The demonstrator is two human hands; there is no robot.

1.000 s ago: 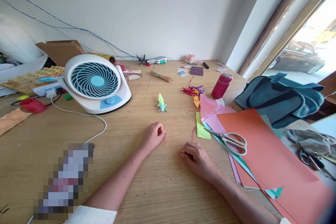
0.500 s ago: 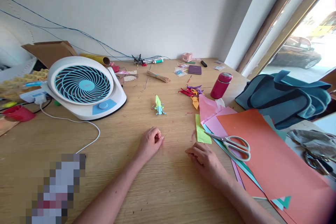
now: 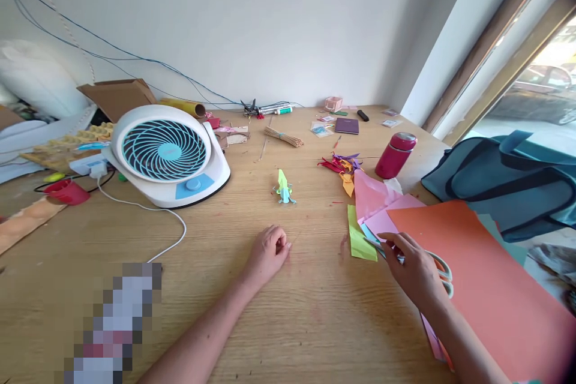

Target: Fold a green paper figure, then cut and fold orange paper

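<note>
While the left hand rests on the bare table, fingers curled in against the thumb and nothing visible in it, the right hand is over the scissors. Its fingers bend down across the middle of the tool, hiding the pivot; cannot tell whether they clamp on it or only touch.

Position: scissors lie slantwise on the loose paper stack at the right of the table. Pale handle loops poke out beyond the palm, over the orange sheet; the blade end points away, to the yellow-green paper.

Handling, my judgement: rigid, moderately heavy for their size, not fragile. Blades probably smooth metal, slick and sharp at edge and point; loops look like plastic, likely the surer hold. Weight should sit near the pivot, so a pinch there ought to lift level, though a loose one may let the two halves swing apart. For cutting, the loops are the place, thumb in one and fingers in the other.

Underneath is the awkward part: sheets look thin, light and easily creased, apt to slide or catch if the tool is dragged. A straight lift seems kinder. Pink paper lies just beyond, partly overlapping its neighbours, so would probably shift along with them.
</note>
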